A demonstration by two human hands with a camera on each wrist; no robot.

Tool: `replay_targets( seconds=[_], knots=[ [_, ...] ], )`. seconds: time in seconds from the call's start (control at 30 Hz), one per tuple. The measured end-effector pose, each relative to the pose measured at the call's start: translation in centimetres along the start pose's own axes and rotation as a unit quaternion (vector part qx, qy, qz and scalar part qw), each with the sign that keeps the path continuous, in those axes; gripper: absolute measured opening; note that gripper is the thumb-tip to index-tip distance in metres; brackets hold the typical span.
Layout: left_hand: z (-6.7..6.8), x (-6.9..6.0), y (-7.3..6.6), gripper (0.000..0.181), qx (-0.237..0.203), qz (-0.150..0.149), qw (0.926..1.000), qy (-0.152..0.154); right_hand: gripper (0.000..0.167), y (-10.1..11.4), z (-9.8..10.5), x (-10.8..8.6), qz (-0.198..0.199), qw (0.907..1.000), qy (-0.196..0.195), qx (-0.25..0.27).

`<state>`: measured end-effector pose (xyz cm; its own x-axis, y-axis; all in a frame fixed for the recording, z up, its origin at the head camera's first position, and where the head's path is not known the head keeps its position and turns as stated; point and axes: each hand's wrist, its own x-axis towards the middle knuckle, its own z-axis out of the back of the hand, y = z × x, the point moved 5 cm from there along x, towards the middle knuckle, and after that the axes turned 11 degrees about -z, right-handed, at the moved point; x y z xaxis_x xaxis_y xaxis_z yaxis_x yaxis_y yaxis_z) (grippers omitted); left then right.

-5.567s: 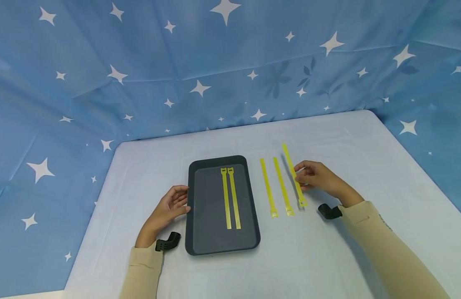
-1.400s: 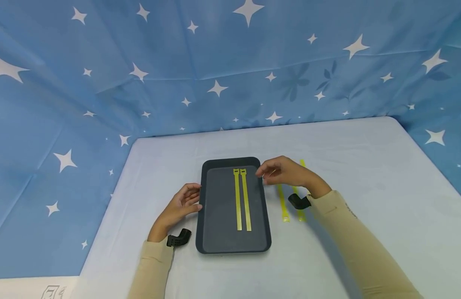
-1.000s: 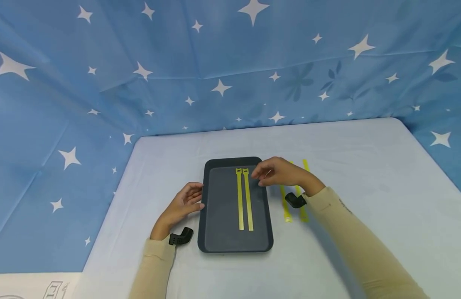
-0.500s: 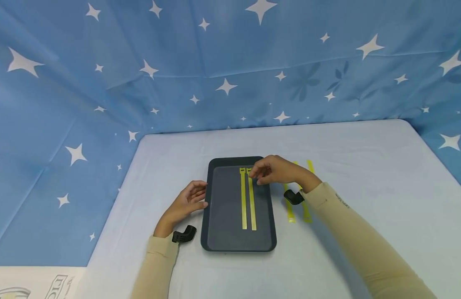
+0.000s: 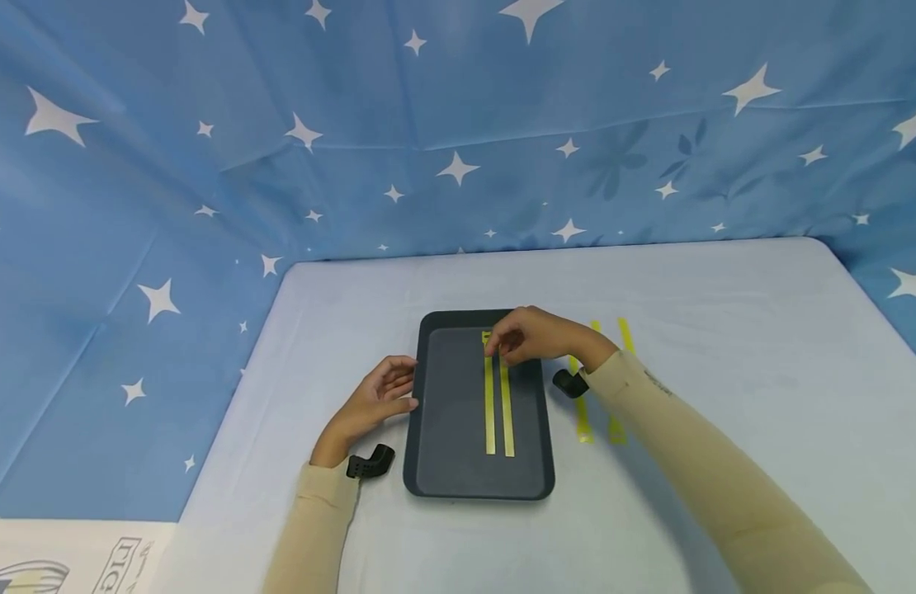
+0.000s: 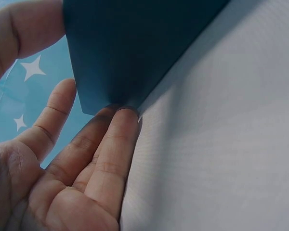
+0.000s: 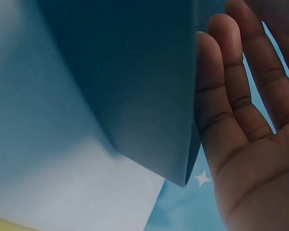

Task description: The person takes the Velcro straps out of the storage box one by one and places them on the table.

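Note:
A dark grey tray (image 5: 450, 445) lies on the table with two yellow slotted-head cable straps (image 5: 489, 412) side by side in it. My left hand (image 5: 365, 408) touches the tray's left edge; in the left wrist view its fingers (image 6: 111, 159) lie against the outer wall. Over the tray's upper right part, my right hand (image 5: 535, 337) has loosely bent fingers at the straps' head ends and covers one head. No strap shows between those fingers; the contact is hidden. The right wrist view shows its fingers (image 7: 212, 77) beside the tray wall (image 7: 154, 144).
More yellow straps (image 5: 583, 425) lie on the white tabletop (image 5: 710, 297) right of the tray, partly hidden under my right forearm (image 5: 673, 429). A blue star-patterned curtain (image 5: 398, 107) stands behind the table. A printed cardboard piece (image 5: 79, 553) shows at the lower left.
My right hand has left the loose strap on the right and moved left over the tray, to the heads of the two straps. The left hand stays at the tray edge. The view has shifted slightly.

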<state>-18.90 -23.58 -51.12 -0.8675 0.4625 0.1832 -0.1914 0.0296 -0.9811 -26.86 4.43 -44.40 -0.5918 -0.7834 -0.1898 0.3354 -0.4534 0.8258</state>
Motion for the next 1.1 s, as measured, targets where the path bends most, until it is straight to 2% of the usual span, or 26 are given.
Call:
replay_targets(
  seconds=[0.23, 0.5, 0.6, 0.77, 1.1],
  knots=[
    [0.0, 0.1, -0.1, 0.066, 0.003, -0.005, 1.0000, -0.001, 0.020, 0.4, -0.5, 1.4, -0.009, 0.9981, 0.046, -0.039],
    [0.1, 0.1, 0.1, 0.066, 0.007, 0.004, 1.0000, -0.003, 0.018, 0.6, -1.1, 2.7, -0.024, 0.9922, 0.061, -0.107],
    [0.1, 0.0, 0.1, 0.066, 0.009, 0.004, 1.0000, -0.003, 0.018, 0.6, -1.3, 3.1, -0.029, 0.9914, 0.068, -0.109],
    [0.0, 0.0, -0.1, 0.065, 0.007, 0.000, 1.0000, -0.002, 0.017, 0.1, -1.7, 3.6, -0.043, 0.9928, 0.075, -0.083],
    [0.0, 0.1, -0.1, 0.066, 0.010, 0.001, 0.9999, 0.000, 0.017, -1.0, -2.2, 4.1, -0.043, 0.9939, 0.054, -0.086]
  ],
)
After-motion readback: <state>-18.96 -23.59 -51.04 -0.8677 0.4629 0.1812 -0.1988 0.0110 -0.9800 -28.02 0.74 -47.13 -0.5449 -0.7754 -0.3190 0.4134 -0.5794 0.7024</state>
